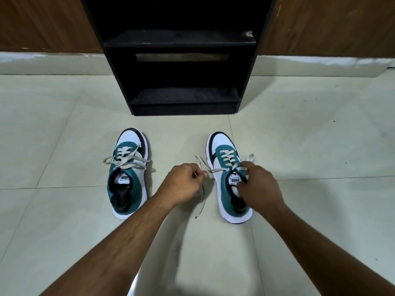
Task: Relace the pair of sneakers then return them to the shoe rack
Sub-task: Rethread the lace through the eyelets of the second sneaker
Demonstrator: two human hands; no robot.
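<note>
Two teal, white and black sneakers stand on the tiled floor, toes pointing away from me. The left sneaker [128,174] has its grey lace threaded with loose ends lying across it. My left hand [181,183] pinches the left end of the grey lace [202,165] of the right sneaker [226,174], and that end hangs down toward the floor. My right hand [257,184] grips the right sneaker at its tongue and right lace end. The black shoe rack [181,60] stands behind the shoes with empty shelves.
A wooden wall [42,22] with a white skirting runs behind the rack. Pale floor tiles [64,124] spread on both sides of the shoes. My forearms reach in from the bottom of the view.
</note>
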